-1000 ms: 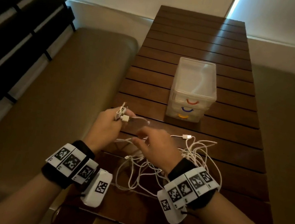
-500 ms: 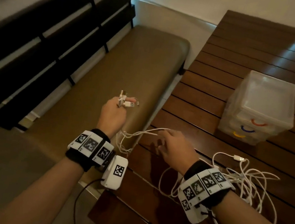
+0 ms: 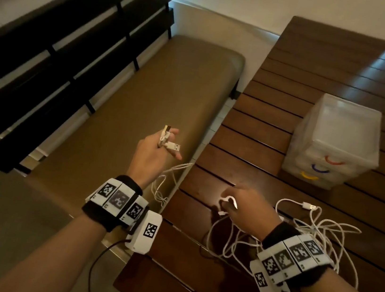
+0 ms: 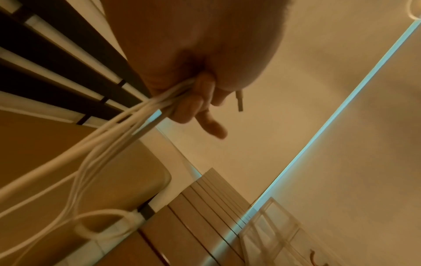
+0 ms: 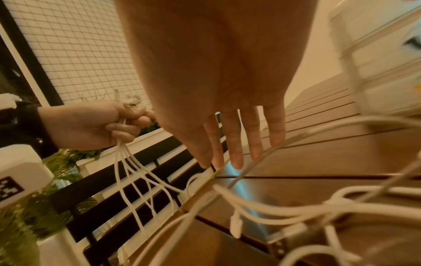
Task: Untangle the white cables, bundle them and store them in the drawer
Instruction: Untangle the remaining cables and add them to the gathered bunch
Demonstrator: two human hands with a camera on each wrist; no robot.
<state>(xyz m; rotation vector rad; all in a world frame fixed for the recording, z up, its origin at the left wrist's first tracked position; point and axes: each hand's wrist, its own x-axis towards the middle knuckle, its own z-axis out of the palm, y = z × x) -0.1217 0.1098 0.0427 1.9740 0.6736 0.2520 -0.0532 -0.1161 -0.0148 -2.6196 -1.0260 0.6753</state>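
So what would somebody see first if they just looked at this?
Probably the messy tangle of white cables sprawled on the dark wooden table, near its front edge. Next, the left hand raised over the brown bench, gripping a bunch of cable ends with plugs poking up. Then the clear drawer box on the table, with red, blue and yellow handles.

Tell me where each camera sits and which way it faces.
Head: worn high, facing forward and down at the table, drawer unit, white cables; left hand, right hand show.
Left wrist: under the left palm, facing along fingers gripping cables, toward the bench.
Right wrist: under the right palm, facing the table edge; both hands show.
Shared: all three catch the drawer unit.
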